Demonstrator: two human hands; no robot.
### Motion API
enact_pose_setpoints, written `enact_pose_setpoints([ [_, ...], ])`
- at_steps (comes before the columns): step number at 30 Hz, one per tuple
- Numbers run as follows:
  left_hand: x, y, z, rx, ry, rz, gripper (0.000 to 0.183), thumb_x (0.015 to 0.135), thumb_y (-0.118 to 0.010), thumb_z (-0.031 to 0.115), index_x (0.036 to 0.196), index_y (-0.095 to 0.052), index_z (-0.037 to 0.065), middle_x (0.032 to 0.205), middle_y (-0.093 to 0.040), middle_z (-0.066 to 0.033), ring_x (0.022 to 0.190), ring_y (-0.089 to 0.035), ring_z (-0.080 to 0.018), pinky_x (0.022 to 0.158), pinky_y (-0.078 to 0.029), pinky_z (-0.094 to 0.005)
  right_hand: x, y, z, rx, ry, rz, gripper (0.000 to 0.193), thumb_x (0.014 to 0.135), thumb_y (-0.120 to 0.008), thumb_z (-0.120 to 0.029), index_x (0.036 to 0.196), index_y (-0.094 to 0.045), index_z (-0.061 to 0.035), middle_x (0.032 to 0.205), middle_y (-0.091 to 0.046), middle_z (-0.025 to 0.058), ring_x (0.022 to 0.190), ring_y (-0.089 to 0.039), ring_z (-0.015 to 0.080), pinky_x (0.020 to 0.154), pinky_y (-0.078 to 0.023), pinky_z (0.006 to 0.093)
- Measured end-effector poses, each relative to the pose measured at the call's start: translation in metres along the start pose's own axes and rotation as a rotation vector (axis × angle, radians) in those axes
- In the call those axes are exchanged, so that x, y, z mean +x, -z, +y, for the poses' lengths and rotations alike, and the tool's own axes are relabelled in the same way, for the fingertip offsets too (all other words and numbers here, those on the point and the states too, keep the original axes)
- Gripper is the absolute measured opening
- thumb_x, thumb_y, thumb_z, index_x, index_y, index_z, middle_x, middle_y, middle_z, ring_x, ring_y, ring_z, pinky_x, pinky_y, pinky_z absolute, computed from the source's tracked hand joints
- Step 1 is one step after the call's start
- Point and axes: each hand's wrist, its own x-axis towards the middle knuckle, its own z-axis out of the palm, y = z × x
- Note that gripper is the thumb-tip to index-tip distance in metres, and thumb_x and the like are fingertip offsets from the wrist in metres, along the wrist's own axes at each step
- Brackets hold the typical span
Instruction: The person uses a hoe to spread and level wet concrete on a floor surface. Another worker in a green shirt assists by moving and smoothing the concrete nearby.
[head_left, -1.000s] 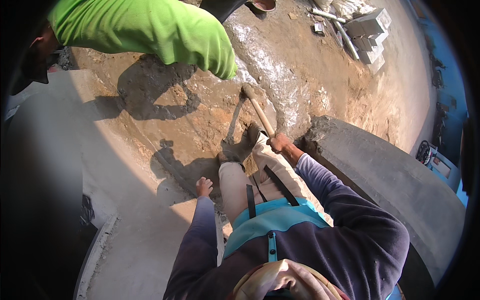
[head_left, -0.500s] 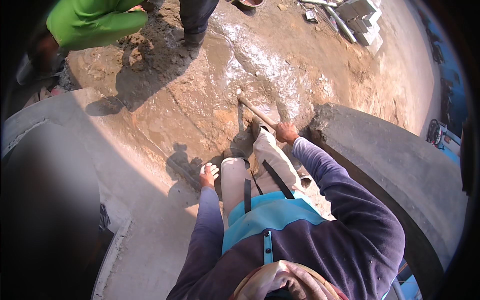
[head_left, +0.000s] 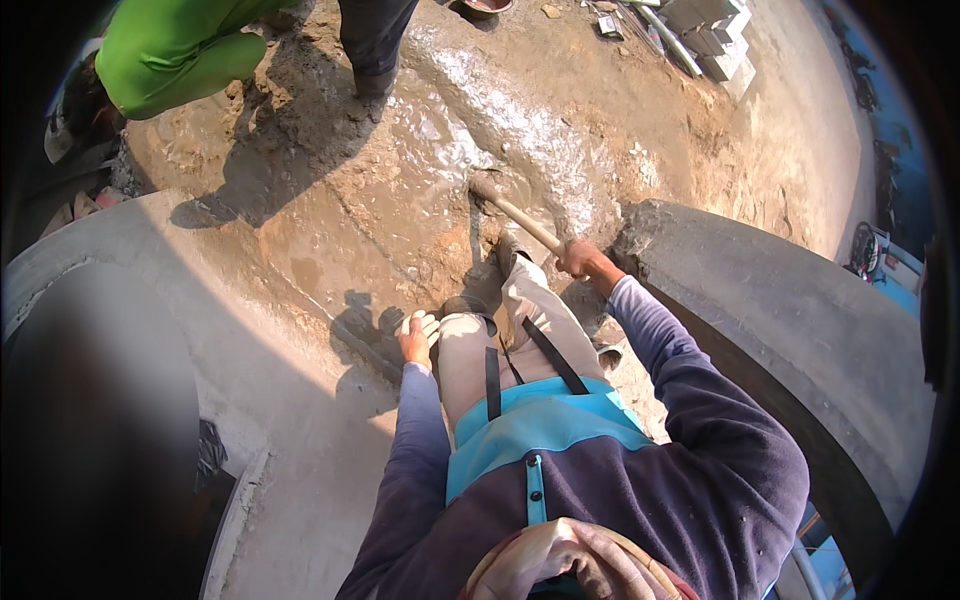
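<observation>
My right hand (head_left: 578, 258) is closed round the wooden handle (head_left: 530, 222) of a tool, ahead of my right knee. The tool's muddy, rounded head (head_left: 486, 184) rests at the wet mud (head_left: 430, 130); it blends into the ground, so its exact kind cannot be made out. Beside my left knee hangs my left hand (head_left: 416, 338), fingers pale at the tips and loosely bent apart, with nothing visible in it. My boots stand in the mud, partly hidden by my light trousers (head_left: 470, 360).
A person in green trousers (head_left: 180, 60) crouches at the far left, next to a dark-clad leg in a boot (head_left: 375, 80). Curved concrete edges (head_left: 770, 290) flank me. Grey blocks (head_left: 710, 35), pipes and a round pan (head_left: 485, 8) lie at the back.
The tool's head has shifted slightly and now shows rounder and darker against the mud. My right hand has stayed on the handle; my left hand has risen a little beside the knee.
</observation>
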Motion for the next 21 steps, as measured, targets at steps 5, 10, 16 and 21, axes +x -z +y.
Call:
enact_pose_setpoints([
  [5,0.009,0.007,-0.005,0.039,-0.003,-0.004,0.042,0.104,-0.052,0.034,0.132,-0.056,0.003,0.122,-0.068,-0.0193,0.105,-0.07,-0.0294,0.086,-0.057,-0.0417,-0.016,-0.006,0.018,0.757,-0.074,-0.096,0.017,0.082,-0.074,-0.016,0.075,-0.066,-0.0031,0.061,-0.058,0.0037,0.047,-0.053,0.0155,0.041,-0.039,0.0339],
  [10,0.013,0.045,-0.022,0.026,0.034,0.002,0.046,0.101,-0.057,0.036,0.133,-0.055,0.003,0.121,-0.069,-0.0201,0.104,-0.071,-0.0321,0.082,-0.058,-0.0442,-0.048,0.002,0.025,1.533,-0.011,-0.285,0.021,0.092,-0.065,-0.016,0.075,-0.055,-0.0122,0.063,-0.054,-0.0019,0.053,-0.054,0.0113,0.047,-0.044,0.0305],
  [16,0.017,0.082,-0.036,0.079,0.071,0.026,0.044,0.102,-0.054,0.035,0.133,-0.055,0.003,0.119,-0.07,-0.0196,0.101,-0.072,-0.0315,0.08,-0.058,-0.0445,-0.044,0.017,0.019,0.606,-0.261,0.523,0.03,0.095,-0.066,-0.026,0.114,-0.065,-0.0031,0.08,-0.07,0.01,0.071,-0.071,0.0223,0.062,-0.061,0.0403],
  [21,0.01,0.117,-0.033,0.052,0.029,0.045,0.044,0.104,-0.049,0.036,0.133,-0.054,0.003,0.125,-0.067,-0.0201,0.105,-0.071,-0.0321,0.084,-0.058,-0.0457,-0.044,0.033,-0.001,0.525,-0.299,0.478,0.042,0.095,-0.067,-0.028,0.135,-0.063,-0.0169,0.093,-0.075,0.0134,0.077,-0.075,0.0261,0.06,-0.063,0.0389],
])
